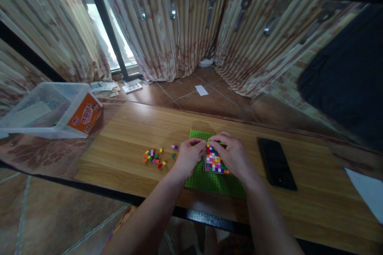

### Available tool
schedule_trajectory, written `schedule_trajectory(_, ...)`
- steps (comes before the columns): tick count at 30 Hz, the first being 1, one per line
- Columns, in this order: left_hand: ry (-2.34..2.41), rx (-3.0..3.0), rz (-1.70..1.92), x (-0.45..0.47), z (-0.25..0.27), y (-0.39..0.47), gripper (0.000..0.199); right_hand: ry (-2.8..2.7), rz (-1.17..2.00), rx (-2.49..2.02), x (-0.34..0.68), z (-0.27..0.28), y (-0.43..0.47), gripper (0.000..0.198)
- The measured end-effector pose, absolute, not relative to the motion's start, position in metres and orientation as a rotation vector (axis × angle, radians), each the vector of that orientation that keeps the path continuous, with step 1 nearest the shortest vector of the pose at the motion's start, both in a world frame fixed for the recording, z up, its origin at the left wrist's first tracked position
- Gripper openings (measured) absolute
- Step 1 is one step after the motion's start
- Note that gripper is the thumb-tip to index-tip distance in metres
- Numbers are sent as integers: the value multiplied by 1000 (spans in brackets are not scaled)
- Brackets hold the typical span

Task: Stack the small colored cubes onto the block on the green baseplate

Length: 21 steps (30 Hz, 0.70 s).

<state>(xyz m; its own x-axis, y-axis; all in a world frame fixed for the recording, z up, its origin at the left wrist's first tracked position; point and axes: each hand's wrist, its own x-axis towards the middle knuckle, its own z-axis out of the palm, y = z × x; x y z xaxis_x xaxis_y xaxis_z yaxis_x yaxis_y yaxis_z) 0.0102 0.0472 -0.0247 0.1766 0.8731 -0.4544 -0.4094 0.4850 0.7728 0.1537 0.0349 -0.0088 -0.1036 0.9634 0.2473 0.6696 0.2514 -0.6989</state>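
Observation:
A green studded baseplate point(197, 183) lies on the wooden table. Multicoloured small building bricks point(214, 161) form a tight block on it. My left hand point(189, 156) is at the block's far left corner, thumb and index finger pinched together. From the other side, my right hand point(231, 153) reaches over the block, its fingers closed at that same corner and covering part of the bricks. Anything between the fingertips of either hand is too small or hidden to make out. Left of the baseplate lies a loose pile of coloured bricks point(152, 156), with several single ones around it.
A black phone point(277, 163) lies right of the baseplate, and white paper point(366, 191) sits at the table's right end. A clear plastic bin point(44, 130) with an orange label stands at the left. Wooden table surface point(119, 147) surrounds the loose bricks. Curtains hang beyond.

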Motion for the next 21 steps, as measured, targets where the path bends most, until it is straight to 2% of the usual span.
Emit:
schedule_trajectory(9,991,439,994,11,-24,49,22,-1846,573,-1505,152,-9,37,18)
schedule_trajectory(16,732,63,1045,-7,-1,52,35,-1757,574,-1537,151,-12,37,16)
schedule_trajectory(21,574,40,1080,-8,9,48,45,-1721,415,-1542,149,-10,28,17)
